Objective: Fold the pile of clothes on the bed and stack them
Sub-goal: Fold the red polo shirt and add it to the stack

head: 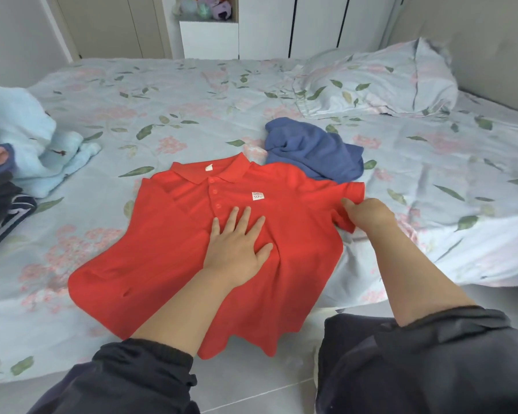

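A red polo shirt [162, 243] lies face up on the bed, collar away from me, its hem hanging over the near edge. Its left sleeve is folded in over the body. My left hand [237, 243] presses flat on the shirt's chest with fingers spread. My right hand [368, 213] grips the shirt's right sleeve, fingers curled round the fabric. A crumpled blue garment [314, 150] lies just beyond the shirt's right shoulder. At the far left sit a light blue garment [27, 135] and a stack of dark folded clothes [0, 201].
The bed has a floral sheet [174, 109], with a matching pillow [380, 82] at the back right. White wardrobes [266, 25] stand behind the bed. Grey tiled floor [251, 380] shows at my feet.
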Action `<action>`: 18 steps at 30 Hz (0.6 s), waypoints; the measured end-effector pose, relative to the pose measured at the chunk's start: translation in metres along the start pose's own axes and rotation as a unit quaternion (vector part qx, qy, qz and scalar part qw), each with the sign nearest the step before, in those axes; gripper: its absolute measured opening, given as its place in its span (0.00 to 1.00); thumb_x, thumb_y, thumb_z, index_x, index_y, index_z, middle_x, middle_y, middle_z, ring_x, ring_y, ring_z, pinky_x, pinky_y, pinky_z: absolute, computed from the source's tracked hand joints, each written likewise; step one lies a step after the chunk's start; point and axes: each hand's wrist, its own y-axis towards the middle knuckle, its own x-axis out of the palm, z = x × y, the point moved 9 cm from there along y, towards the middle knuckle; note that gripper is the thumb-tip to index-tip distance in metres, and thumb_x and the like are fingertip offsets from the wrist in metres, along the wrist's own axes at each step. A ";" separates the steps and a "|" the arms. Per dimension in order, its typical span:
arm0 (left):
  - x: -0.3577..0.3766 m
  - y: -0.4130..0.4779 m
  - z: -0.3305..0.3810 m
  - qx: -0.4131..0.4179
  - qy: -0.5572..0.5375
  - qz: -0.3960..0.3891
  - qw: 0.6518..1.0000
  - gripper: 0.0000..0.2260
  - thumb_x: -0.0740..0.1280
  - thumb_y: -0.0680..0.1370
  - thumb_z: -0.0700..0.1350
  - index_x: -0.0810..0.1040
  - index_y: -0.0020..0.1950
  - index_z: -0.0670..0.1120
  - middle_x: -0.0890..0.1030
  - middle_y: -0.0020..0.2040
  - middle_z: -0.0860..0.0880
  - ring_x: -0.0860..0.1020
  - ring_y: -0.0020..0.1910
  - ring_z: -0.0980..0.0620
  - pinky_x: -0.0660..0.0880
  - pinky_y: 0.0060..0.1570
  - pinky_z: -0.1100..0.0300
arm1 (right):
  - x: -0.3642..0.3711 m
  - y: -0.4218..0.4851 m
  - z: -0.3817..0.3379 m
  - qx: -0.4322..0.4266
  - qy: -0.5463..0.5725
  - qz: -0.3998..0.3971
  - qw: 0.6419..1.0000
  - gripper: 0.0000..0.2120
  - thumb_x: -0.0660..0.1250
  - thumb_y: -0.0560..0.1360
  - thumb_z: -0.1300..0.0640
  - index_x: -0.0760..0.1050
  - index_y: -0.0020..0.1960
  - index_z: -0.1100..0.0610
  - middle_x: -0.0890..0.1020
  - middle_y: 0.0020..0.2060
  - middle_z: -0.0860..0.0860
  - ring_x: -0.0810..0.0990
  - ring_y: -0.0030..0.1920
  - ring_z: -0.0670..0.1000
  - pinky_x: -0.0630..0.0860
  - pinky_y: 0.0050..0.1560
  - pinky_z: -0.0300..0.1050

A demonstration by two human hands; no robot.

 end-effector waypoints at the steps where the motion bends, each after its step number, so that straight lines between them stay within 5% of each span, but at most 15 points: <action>1: 0.000 0.001 0.000 0.001 0.001 0.001 1.000 0.29 0.44 0.78 0.64 0.49 0.78 0.57 0.47 0.79 0.50 0.43 0.78 0.48 0.43 0.73 0.42 | 0.001 0.002 -0.002 -0.009 0.013 -0.007 1.000 0.26 0.61 0.76 0.39 0.75 0.53 0.63 0.79 0.52 0.60 0.77 0.55 0.60 0.71 0.54 0.49; 3: 0.001 0.001 -0.001 0.006 0.003 -0.001 1.000 0.30 0.43 0.77 0.65 0.49 0.78 0.57 0.48 0.79 0.50 0.43 0.78 0.49 0.44 0.74 0.42 | 0.002 0.002 -0.004 -0.019 0.041 -0.009 0.999 0.20 0.65 0.74 0.42 0.72 0.41 0.59 0.77 0.42 0.57 0.75 0.45 0.57 0.70 0.46 0.47; 6: 0.001 0.001 -0.002 0.009 0.001 0.000 1.000 0.31 0.41 0.76 0.65 0.49 0.78 0.57 0.49 0.79 0.50 0.45 0.78 0.49 0.45 0.74 0.42 | 0.004 0.000 -0.004 -0.019 0.092 0.006 0.996 0.13 0.69 0.70 0.49 0.73 0.41 0.59 0.77 0.40 0.56 0.76 0.45 0.58 0.73 0.45 0.46; 9: 0.000 0.001 -0.002 0.007 -0.007 0.005 1.000 0.32 0.40 0.75 0.66 0.50 0.78 0.57 0.50 0.79 0.51 0.46 0.78 0.49 0.46 0.74 0.42 | -0.001 0.001 -0.011 -0.030 0.215 0.032 0.976 0.07 0.67 0.72 0.58 0.75 0.39 0.62 0.77 0.33 0.55 0.76 0.41 0.57 0.73 0.33 0.34; 13: 0.000 0.001 -0.003 0.018 -0.008 -0.003 1.000 0.30 0.41 0.76 0.65 0.47 0.77 0.61 0.48 0.79 0.52 0.46 0.78 0.49 0.45 0.73 0.42 | -0.005 0.006 -0.003 0.007 0.378 0.047 0.925 0.12 0.65 0.76 0.60 0.76 0.56 0.65 0.78 0.45 0.56 0.76 0.47 0.56 0.75 0.49 0.46; 18: 0.000 0.000 0.004 0.098 0.004 -0.017 0.995 0.27 0.42 0.77 0.65 0.49 0.76 0.64 0.47 0.79 0.55 0.42 0.78 0.49 0.40 0.72 0.39 | -0.003 0.012 0.014 0.046 0.375 0.062 0.924 0.12 0.62 0.75 0.66 0.75 0.56 0.71 0.80 0.47 0.61 0.73 0.44 0.52 0.71 0.42 0.46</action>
